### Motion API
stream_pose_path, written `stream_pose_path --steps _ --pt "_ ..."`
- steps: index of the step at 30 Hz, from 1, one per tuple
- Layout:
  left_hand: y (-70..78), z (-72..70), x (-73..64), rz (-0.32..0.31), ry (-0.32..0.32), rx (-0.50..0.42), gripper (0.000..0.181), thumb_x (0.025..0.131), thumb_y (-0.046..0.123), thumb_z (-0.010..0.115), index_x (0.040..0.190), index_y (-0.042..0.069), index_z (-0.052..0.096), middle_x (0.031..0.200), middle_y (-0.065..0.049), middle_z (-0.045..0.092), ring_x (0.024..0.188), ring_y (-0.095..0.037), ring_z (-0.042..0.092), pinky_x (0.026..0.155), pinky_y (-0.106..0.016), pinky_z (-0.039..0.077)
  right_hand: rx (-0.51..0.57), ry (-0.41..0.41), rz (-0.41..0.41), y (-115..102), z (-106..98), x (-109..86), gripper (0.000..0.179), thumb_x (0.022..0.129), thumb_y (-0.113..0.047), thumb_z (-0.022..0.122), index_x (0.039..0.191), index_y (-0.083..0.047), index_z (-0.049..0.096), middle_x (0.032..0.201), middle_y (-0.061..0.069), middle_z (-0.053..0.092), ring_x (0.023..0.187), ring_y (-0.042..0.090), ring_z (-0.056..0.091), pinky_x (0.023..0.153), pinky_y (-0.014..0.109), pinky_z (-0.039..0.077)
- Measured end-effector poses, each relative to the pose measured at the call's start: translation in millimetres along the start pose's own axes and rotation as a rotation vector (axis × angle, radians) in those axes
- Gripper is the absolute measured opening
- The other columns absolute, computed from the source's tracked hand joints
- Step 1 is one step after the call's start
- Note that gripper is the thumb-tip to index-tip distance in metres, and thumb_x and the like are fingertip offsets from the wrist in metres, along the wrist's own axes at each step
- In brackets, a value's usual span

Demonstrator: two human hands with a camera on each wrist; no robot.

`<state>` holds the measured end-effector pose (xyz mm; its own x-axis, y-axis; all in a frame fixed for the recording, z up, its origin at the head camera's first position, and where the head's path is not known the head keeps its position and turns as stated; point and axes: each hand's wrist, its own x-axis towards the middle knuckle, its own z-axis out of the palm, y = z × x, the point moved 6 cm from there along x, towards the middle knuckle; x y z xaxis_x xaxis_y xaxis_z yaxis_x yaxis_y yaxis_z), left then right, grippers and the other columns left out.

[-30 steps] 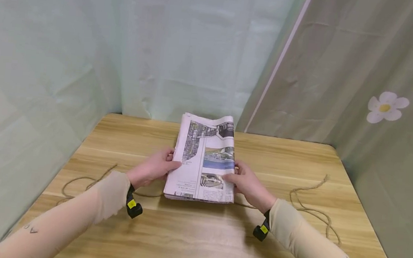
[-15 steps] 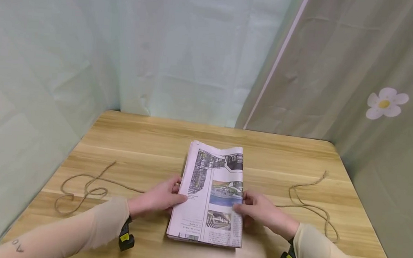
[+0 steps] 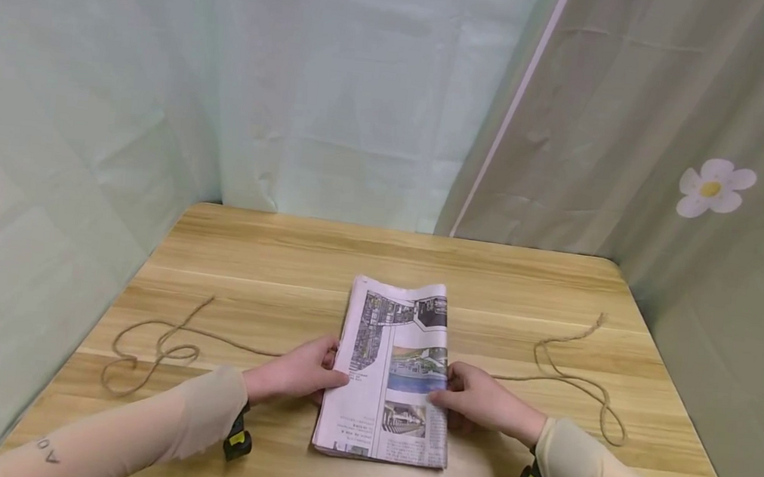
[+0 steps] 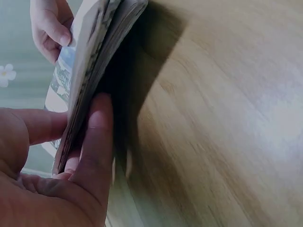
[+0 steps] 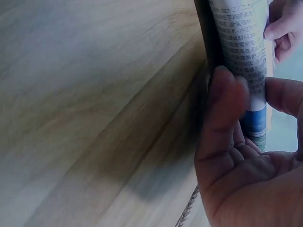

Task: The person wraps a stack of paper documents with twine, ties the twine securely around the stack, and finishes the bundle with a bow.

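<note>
As left fingers [image 4: 94,146] and right fingers [image 5: 220,113] grip it, the folded newspaper [image 3: 379,378] shows photos [image 3: 417,369].

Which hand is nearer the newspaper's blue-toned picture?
Right: the right hand holds the newspaper at the edge beside the blue-toned picture; the left hand grips the opposite edge.

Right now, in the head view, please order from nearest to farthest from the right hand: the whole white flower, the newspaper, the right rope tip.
1. Newspaper, held at its edge by the right hand.
2. Right rope tip, on the table, forward-right.
3. Whole white flower, on the curtain, upper right.
</note>
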<state>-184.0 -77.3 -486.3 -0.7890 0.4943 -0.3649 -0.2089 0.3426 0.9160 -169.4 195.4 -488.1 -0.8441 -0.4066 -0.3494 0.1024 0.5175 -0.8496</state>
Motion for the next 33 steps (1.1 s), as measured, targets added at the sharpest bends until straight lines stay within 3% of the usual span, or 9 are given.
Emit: stream_pose_path --steps 5,11,15,21,24,27,31,33 --pt "-2.7 -2.7 2.0 -0.006 -0.005 0.06 0.038 0.096 0.004 0.067 0.124 -0.008 0.046 0.093 -0.012 0.07 0.077 -0.024 0.071 0.065 -0.039 0.061 -0.046 0.023 -0.021 -1 -2 1.7 0.035 0.089 -0.025 0.078 0.102 0.002 0.06 0.089 0.008 0.067 0.078 0.02 0.065 0.066 0.037 0.058" --pt "-2.7 -3.8 2.0 -0.026 -0.007 0.085 0.036 0.097 0.005 0.066 0.125 -0.009 0.048 0.094 -0.012 0.069 0.081 -0.024 0.07 0.068 -0.038 0.061 -0.121 0.045 -0.021 -1 -4 0.6 0.036 0.088 -0.03 0.079 0.101 0.0 0.062 0.087 0.005 0.067 0.079 0.019 0.063 0.069 0.035 0.055" --pt "-2.8 -4.1 2.3 -0.036 -0.003 0.103 0.034 0.096 0.005 0.066 0.122 -0.009 0.05 0.094 -0.013 0.067 0.08 -0.023 0.07 0.069 -0.037 0.061 -0.257 0.091 -0.007 -1 -7 -1.5 0.038 0.088 -0.041 0.078 0.095 -0.008 0.062 0.08 0.0 0.063 0.072 0.016 0.058 0.063 0.033 0.05" --pt "1.1 -9.8 0.6 -0.01 0.036 0.262 0.028 0.092 0.008 0.072 0.111 -0.004 0.056 0.084 -0.01 0.061 0.07 -0.019 0.062 0.063 -0.034 0.057 -0.422 0.142 0.01 0 -11 -6.3 0.042 0.087 -0.057 0.074 0.087 -0.019 0.058 0.07 -0.005 0.056 0.062 0.012 0.049 0.053 0.03 0.041" --pt "5.2 -13.2 -1.9 0.013 0.056 0.358 0.037 0.091 0.011 0.074 0.119 -0.007 0.056 0.082 -0.007 0.06 0.067 -0.017 0.059 0.06 -0.03 0.052 -0.453 0.165 0.004 0 -11 -8.0 0.044 0.087 -0.06 0.073 0.09 -0.02 0.057 0.072 -0.006 0.055 0.062 0.011 0.049 0.053 0.03 0.041" --pt "8.7 -15.4 -5.1 0.016 0.072 0.432 0.057 0.091 0.012 0.075 0.137 -0.011 0.05 0.089 -0.005 0.06 0.068 -0.017 0.058 0.058 -0.031 0.05 -0.481 0.204 -0.015 -1 -13 -10.5 0.047 0.086 -0.06 0.075 0.097 -0.019 0.055 0.076 -0.006 0.055 0.063 0.012 0.049 0.054 0.031 0.042" --pt "13.4 -17.2 -12.2 0.037 0.112 0.589 0.073 0.092 0.021 0.076 0.149 -0.009 0.042 0.115 -0.012 0.061 0.093 -0.022 0.063 0.083 -0.041 0.056 -0.537 0.295 -0.102 -7 -16 -15.6 0.045 0.085 -0.049 0.08 0.105 -0.016 0.056 0.086 -0.005 0.056 0.072 0.012 0.052 0.061 0.033 0.047" --pt "16.4 -17.1 -16.9 0.079 0.137 0.7 0.074 0.093 0.026 0.076 0.151 -0.005 0.042 0.131 -0.018 0.057 0.113 -0.029 0.06 0.1 -0.047 0.051 -0.592 0.34 -0.18 -11 -16 -19.0 0.046 0.085 -0.044 0.082 0.111 -0.014 0.059 0.097 -0.002 0.06 0.084 0.013 0.056 0.072 0.035 0.053"
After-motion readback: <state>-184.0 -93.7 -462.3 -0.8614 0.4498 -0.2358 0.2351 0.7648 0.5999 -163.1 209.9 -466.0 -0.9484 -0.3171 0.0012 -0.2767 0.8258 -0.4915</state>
